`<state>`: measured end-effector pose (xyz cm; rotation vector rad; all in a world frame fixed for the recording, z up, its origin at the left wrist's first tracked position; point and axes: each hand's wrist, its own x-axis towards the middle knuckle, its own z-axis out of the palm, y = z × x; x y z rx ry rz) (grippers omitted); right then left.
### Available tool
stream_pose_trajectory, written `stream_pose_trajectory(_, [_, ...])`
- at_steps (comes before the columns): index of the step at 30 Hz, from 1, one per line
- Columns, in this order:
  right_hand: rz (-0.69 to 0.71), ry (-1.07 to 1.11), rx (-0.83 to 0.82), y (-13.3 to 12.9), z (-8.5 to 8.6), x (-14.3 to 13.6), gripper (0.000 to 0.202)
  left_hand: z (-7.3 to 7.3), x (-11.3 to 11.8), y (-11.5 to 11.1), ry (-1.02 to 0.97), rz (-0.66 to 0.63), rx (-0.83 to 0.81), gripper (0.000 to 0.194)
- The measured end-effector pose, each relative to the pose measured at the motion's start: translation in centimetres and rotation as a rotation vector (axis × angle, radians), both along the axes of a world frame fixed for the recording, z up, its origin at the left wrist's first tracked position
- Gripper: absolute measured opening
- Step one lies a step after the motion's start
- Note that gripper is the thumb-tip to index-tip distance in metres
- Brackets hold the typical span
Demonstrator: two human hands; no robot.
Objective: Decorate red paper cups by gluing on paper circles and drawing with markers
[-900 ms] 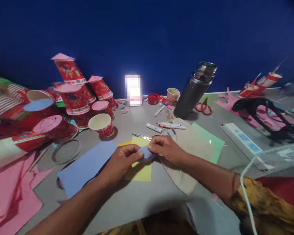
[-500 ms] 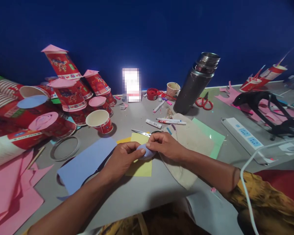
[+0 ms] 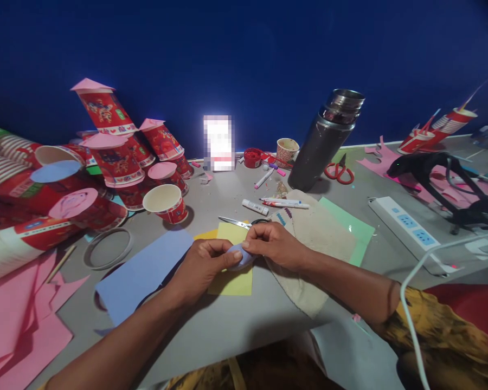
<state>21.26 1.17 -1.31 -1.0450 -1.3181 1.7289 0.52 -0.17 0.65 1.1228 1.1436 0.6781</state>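
Between my hands is a small piece of blue paper (image 3: 242, 260), curved and partly covered by my fingers. My left hand (image 3: 205, 265) pinches its left side between thumb and fingers. On the other side my right hand (image 3: 272, 244) grips the upper right edge. Both hands are just above a yellow sheet (image 3: 236, 284) on the table. Silver scissors (image 3: 236, 221) with dark handles lie right behind my hands. To the left rests a larger blue sheet (image 3: 146, 271). A beige cloth (image 3: 313, 238) spreads under and beyond my right forearm.
Stacked red paper cups (image 3: 117, 162) and an open cup (image 3: 165, 206) stand left, above pink paper (image 3: 20, 325). A dark flask (image 3: 323, 146), red-handled scissors (image 3: 339, 172), markers (image 3: 284, 203) and a glue stick (image 3: 255, 207) are behind. A power strip (image 3: 406, 227) with a white cable lies right.
The blue paper piece is tilted and bent more between my fingers, showing a narrower face. Both hands stay in almost the same place.
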Motion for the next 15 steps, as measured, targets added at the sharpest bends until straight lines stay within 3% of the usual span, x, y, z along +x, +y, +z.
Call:
stream_pose_trajectory(7, [0.010, -0.022, 0.012, -0.01, 0.17, 0.16, 0.037, -0.10, -0.19, 0.02, 0.020, -0.014, 0.000, 0.047])
stream_pose_trajectory(15, [0.014, -0.040, 0.038, 0.09, 0.73, 0.18, 0.043, -0.52, -0.35, 0.11, 0.027, -0.023, 0.013, 0.044])
